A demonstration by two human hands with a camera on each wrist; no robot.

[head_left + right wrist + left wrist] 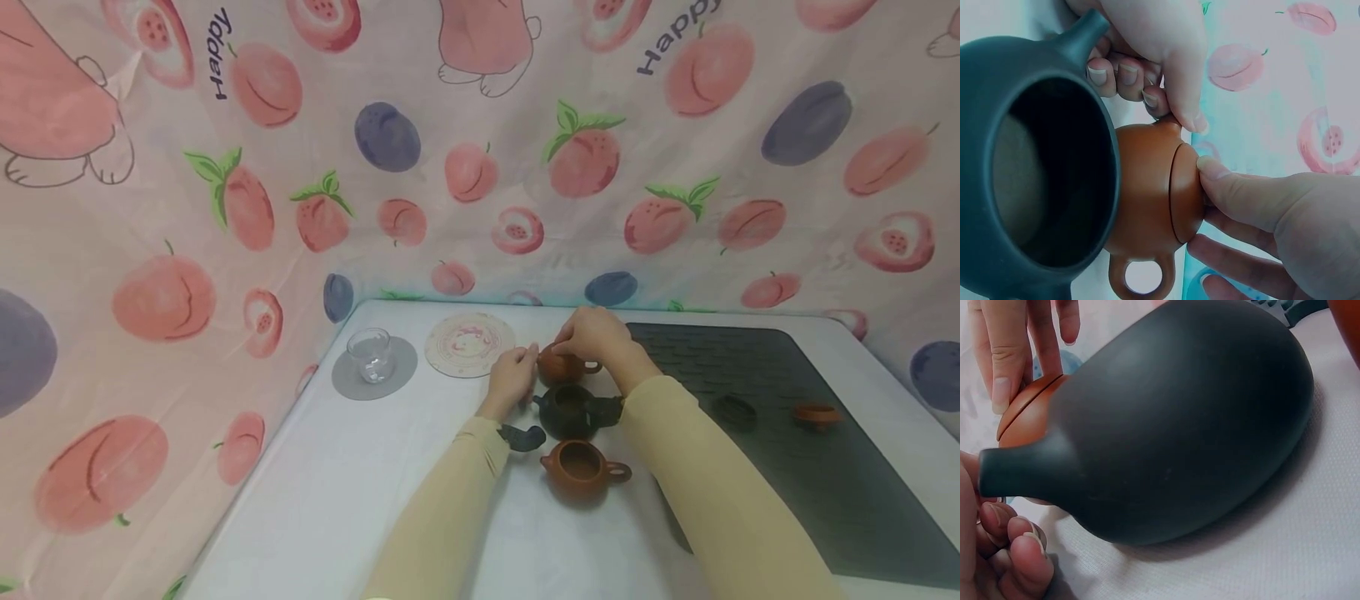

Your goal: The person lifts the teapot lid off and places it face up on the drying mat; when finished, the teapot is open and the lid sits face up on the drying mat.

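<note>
Three small teapots stand in a row on the white table. The farthest, an orange-brown teapot [556, 372], has its lid [1186, 197] on. My right hand [596, 337] holds that lid from above, thumb on one side and fingers on the other. At the spout [1169, 127], the left hand [512, 379] pinches with its thumb and curled fingers. Just nearer is a black teapot [1179, 425] with its mouth uncovered; its spout overlaps the left hand in the left wrist view. Nearest to me stands another brown teapot [576, 475], lidless, its handle to the right.
On the right lies a dark ridged tray [780, 492] bearing a black lid [735, 411] and an upturned brown lid [817, 415]. To the left, a glass cup [371, 357] stands on a grey coaster [407, 377], beside a round patterned mat [468, 343]. Printed cloth hangs behind.
</note>
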